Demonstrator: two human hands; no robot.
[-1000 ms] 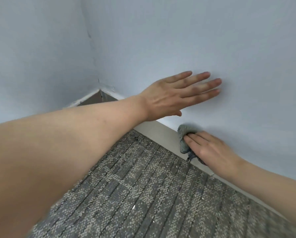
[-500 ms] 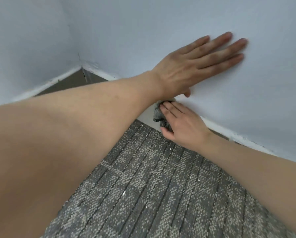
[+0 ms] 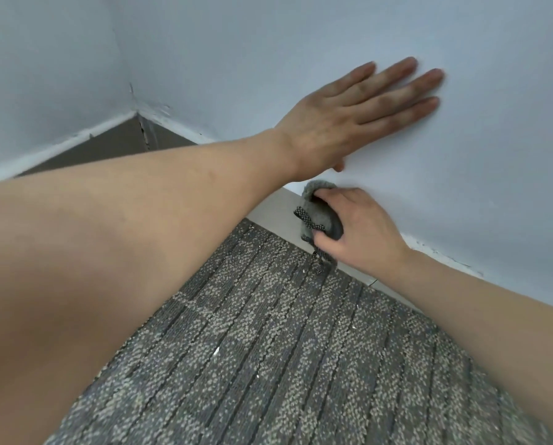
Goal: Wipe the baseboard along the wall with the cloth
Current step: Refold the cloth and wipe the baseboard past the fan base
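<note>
Head view: right hand [image 3: 361, 234], fingers [image 3: 328, 196] bunching the grey cloth [image 3: 320, 216], has slid back along the baseboard [image 3: 275, 210] from beneath the spread-fingered left hand [image 3: 342, 122], stroke continuing.

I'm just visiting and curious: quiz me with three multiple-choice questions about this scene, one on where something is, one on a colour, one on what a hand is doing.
1. Where is the fluffy grey cloth?
A. on the carpet
B. against the pale baseboard
C. in the room's corner

2. What colour is the painted wall?
A. light blue-grey
B. yellow
C. dark brown

3. What is the left hand doing?
A. clutching the cloth
B. making a fist
C. lying flat, fingers spread, on the wall

Answers:
1. B, since the right hand presses the cloth to the baseboard.
2. A, as both walls look pale blue-grey.
3. C, because its palm and fingers lie open on the wall.
</note>
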